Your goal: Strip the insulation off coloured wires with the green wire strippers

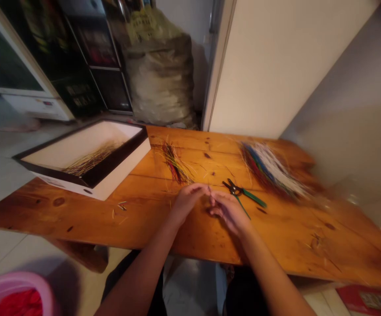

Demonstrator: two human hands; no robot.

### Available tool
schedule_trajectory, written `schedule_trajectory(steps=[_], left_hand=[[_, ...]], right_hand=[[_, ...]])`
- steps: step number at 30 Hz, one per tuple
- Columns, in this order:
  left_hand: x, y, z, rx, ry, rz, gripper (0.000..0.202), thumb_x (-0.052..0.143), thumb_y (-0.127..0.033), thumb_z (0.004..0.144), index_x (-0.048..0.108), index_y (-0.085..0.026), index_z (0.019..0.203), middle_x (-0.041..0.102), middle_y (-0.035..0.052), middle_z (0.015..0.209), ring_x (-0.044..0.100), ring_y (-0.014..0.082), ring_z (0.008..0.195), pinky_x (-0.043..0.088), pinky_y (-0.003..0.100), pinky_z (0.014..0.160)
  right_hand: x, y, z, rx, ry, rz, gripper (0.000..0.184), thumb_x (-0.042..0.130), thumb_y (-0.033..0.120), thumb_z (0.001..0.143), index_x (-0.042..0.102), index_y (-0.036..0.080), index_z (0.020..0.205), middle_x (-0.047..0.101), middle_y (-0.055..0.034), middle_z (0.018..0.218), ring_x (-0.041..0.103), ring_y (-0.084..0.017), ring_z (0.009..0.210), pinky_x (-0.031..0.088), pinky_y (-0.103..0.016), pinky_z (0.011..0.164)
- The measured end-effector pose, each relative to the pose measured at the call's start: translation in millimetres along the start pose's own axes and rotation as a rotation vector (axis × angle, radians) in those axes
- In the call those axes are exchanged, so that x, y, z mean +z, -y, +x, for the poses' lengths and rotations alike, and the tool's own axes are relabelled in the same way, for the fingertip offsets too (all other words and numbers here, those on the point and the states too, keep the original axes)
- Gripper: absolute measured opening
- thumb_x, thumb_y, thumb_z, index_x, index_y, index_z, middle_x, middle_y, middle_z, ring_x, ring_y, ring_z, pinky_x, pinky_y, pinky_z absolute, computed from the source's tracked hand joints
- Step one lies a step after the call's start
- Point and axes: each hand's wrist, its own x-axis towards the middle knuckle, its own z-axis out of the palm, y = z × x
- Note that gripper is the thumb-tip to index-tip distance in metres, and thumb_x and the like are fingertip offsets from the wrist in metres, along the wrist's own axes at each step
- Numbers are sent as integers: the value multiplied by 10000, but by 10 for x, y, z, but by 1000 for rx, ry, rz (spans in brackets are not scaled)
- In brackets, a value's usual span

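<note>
My left hand (188, 199) and my right hand (228, 210) meet over the middle of a wooden table (78, 215), fingertips pinched together and touching. What they pinch is too small to make out. Just beyond my left hand lies a small bundle of coloured thin wires (175, 166). A larger fan of white, blue, red and green wires (271, 169) lies to the right. Green-handled pliers (243, 193) rest on the table right beside my right hand.
A shallow white box with a black rim (118, 169) sits at the table's left, holding a heap of thin strands (90, 160). A full sack (160, 74) stands behind the table. A white panel (276, 66) leans at the back. A pink basin (16, 294) sits on the floor.
</note>
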Motion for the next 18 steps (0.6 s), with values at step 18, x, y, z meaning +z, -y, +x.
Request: schedule_trajectory(steps=[18], left_hand=[[-41,53,-18,189,-169,351,83,639,-271,685,694,-209,682,675,11,685,565,139,638,415,233,644]], right_hand=[[11,75,19,-81,-44,-282,210,705,362,632,641,163,653,604,10,574,496,-85,446,395,-223,454]])
